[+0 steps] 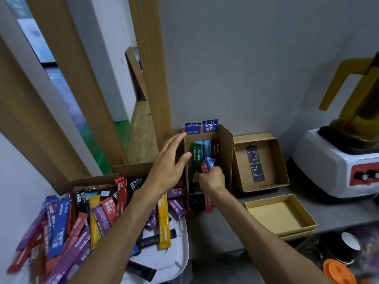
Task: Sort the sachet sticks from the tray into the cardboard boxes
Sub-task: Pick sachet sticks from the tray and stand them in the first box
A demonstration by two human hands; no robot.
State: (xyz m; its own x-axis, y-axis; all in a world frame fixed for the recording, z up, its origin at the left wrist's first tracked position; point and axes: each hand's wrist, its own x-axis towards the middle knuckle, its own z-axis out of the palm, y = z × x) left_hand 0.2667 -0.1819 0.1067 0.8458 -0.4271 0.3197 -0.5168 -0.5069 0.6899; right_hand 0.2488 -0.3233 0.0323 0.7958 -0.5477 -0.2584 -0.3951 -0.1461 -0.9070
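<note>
White blender base (328, 167) with yellow jug (361, 107) at right; black cup (332, 250), orange lid (336, 272) below.

grips 2: left grip (170, 160), right grip (211, 179) | tray (176, 255) 1 | loose sachet sticks (59, 226) on it: dozens, too many to count | cardboard boxes 3 plainly seen: tall box (225, 152), card box (281, 160), shallow box (276, 218) | upright sachet sticks (207, 148) in tall box: at least 3 | held sachet sticks (210, 162) 2 | black cards (253, 154) 2 | blender (328, 165) 1

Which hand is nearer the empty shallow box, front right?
Right. The right hand grips sachets inside the tall box, left of the empty box; the left hand is open at the tall box's left wall.
</note>
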